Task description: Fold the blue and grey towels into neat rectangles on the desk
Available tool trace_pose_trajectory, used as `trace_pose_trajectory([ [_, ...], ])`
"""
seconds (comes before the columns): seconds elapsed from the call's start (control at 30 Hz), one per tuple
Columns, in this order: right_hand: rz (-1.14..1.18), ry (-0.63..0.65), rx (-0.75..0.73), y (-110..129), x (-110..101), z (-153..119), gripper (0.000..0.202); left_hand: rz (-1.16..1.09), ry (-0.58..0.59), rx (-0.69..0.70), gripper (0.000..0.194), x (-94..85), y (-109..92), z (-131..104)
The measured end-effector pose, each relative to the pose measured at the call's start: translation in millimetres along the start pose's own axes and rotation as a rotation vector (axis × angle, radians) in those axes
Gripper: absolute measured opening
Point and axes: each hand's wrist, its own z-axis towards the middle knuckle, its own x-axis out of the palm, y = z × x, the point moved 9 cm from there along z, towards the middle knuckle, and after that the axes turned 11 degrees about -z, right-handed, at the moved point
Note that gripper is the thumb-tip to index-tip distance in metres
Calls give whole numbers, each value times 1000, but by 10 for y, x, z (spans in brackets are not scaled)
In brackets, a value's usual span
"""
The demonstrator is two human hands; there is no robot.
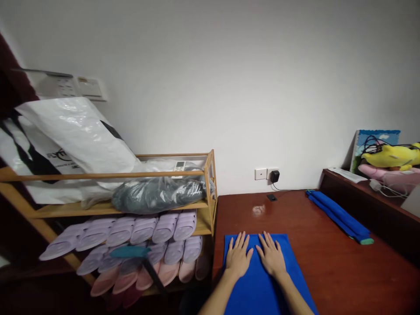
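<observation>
A bright blue cloth [260, 293] lies spread on the reddish-brown wooden table [344, 275], its lower part running out of the picture. My left hand [238, 257] rests palm down near the cloth's far left corner, fingers spread and thumb turned inward. Beside it, my right hand [271, 256] lies flat near the far edge, its fingers also apart. A gap of blue cloth separates the two hands. Neither holds anything. Farther right on the table is a long, narrow folded blue cloth [339, 215] with a green end.
Left of the table stands a wooden rack [210, 192] with purple slippers [166, 227], pink slippers and a white bag [78, 135]. A black plug [274, 176] sits in the wall socket. On the raised right shelf lies a yellow plush toy [390, 156].
</observation>
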Motion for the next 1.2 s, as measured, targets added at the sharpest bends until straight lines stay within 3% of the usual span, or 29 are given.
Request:
trace_pose_trajectory([
  [0.13,-110,10,134,-514,-29,-42,64,84,-28,-88,59,-154,312,-84],
  [0.27,-184,12,233,-743,-99,-62,68,131,-66,-165,62,-245,374,-98],
  [0.4,-224,-14,232,-608,-199,-144,73,150,-117,-129,60,-272,177,-155],
  [0.53,-231,-52,111,-306,-235,-384,73,116,-123,2,61,-157,-83,-387],
  [0.7,-232,-12,123,-275,-118,-598,76,100,-78,-53,61,9,-31,-596],
  [0.93,-220,4,102,-317,-175,-365,71,105,-59,-65,61,-47,-3,-360],
  [1.07,-224,-37,119,-179,-302,-350,64,116,-95,-73,58,-99,-166,-356],
  [1.2,-184,-27,4,101,-232,-587,54,124,-95,13,56,46,-354,-614],
])
